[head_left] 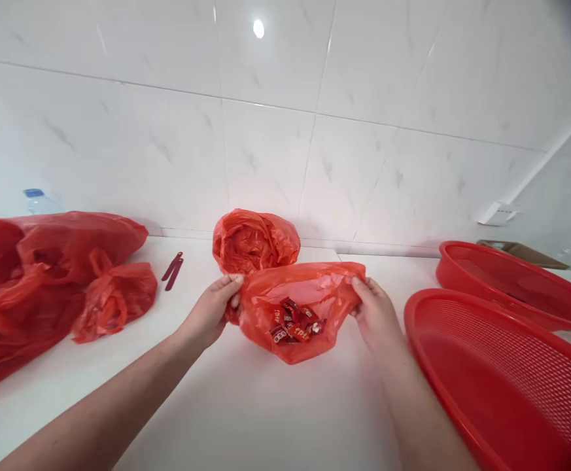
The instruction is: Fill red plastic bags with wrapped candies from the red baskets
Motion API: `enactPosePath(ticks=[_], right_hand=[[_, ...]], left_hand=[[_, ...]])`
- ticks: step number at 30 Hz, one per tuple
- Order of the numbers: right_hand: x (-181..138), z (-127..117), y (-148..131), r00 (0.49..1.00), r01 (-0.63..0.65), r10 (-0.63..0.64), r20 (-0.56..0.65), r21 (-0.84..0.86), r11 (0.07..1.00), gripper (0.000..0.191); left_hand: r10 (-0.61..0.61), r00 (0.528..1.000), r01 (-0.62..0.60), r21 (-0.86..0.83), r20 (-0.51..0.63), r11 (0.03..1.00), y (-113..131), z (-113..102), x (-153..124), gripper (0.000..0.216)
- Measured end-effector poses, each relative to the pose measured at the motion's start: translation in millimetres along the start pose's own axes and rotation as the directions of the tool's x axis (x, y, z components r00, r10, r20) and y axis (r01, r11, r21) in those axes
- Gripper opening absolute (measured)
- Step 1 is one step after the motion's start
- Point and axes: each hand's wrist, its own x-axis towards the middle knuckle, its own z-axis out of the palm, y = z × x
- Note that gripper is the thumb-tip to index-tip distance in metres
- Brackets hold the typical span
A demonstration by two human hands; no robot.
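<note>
Your left hand [214, 311] and right hand [374, 315] pinch the red bag [309, 291] between them; keep it level, with sweets [295, 322], seemingly, inside.

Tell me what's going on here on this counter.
A person holds a red plastic bag by its top edge over the white counter, the left hand at one end and the right hand at the other. Small red-wrapped pieces show through it. A crumpled red bag sits behind, more red bags lie left, and two red mesh baskets stand right.
</note>
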Motion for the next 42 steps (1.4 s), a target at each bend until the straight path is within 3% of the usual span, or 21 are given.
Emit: enactPosePath(ticks=[2,6,11,15,17,22,24,27,31,33,35,37,40,42], right_hand=[[-1.8,10.2,-23.3,0.997,0.077,-0.077,-0.005,0.070,0.995,0.028],[-11.5,22.5,-60.1,0.969,0.240,-0.231,-0.083,0.125,0.963,0.023],[-15.6,20.7,-73.6,0.887,0.380,-0.368,-0.279,-0.013,0.925,0.018],[-11.3,14.8,-76.0,0.783,0.471,-0.421,-0.458,-0.006,0.882,0.015],[-9.9,14.1,-76.8,0.789,0.478,-0.406,-0.462,0.046,0.877,0.014],[-15.1,23.5,-76.7,0.907,0.354,-0.280,-0.314,0.210,0.911,0.018],[-21.8,31.7,-77.3,0.952,0.276,-0.225,-0.208,0.263,0.925,0.028],[-38.4,48.1,-80.1,0.989,0.136,-0.146,0.021,0.261,0.956,0.038],[-66.4,71.7,-80.8,0.970,0.012,0.001,0.244,-0.053,0.999,0.036],[-75.5,80.6,-76.1,0.920,0.008,0.093,0.382,-0.255,0.967,0.039],[-77.7,85.9,-68.8,0.848,0.042,0.176,0.500,-0.395,0.918,0.029],[-74.1,87.2,-62.3,0.835,0.069,0.204,0.511,-0.464,0.883,0.026],[-64.8,84.5,-59.9,0.915,0.059,0.137,0.379,-0.462,0.885,0.038],[-59.6,82.2,-62.9,0.942,0.025,0.113,0.315,-0.403,0.915,0.041]], left_hand=[[0.116,0.993,-0.117,-0.036,-0.033,0.992,24.8,6.1,-3.1,0.021],[0.376,0.926,-0.376,0.007,-0.022,0.927,65.6,14.0,-19.5,0.040],[0.408,0.906,-0.424,0.191,0.116,0.885,83.0,5.8,-30.6,0.041],[0.526,0.850,-0.479,0.432,0.010,0.765,92.9,-1.0,-34.3,0.046],[0.574,0.818,-0.487,0.503,-0.022,0.714,98.4,0.5,-37.5,0.047],[0.614,0.789,-0.489,0.576,-0.029,0.655,104.0,12.9,-43.4,0.039],[0.569,0.822,-0.477,0.560,0.013,0.677,102.6,19.0,-43.2,0.034],[0.452,0.885,-0.457,0.403,0.112,0.793,98.8,30.3,-42.3,0.029],[0.370,0.897,-0.414,0.164,0.242,0.895,94.3,51.0,-44.2,0.023],[0.365,0.887,-0.403,0.090,0.284,0.911,92.0,60.5,-46.2,0.021],[0.364,0.866,-0.398,0.034,0.342,0.917,87.9,65.7,-47.6,0.024],[0.405,0.843,-0.439,0.017,0.354,0.898,80.9,64.7,-47.8,0.030],[0.514,0.807,-0.568,0.143,0.291,0.811,64.0,53.8,-44.8,0.053],[0.469,0.810,-0.563,0.241,0.352,0.791,48.9,45.6,-40.6,0.082]])
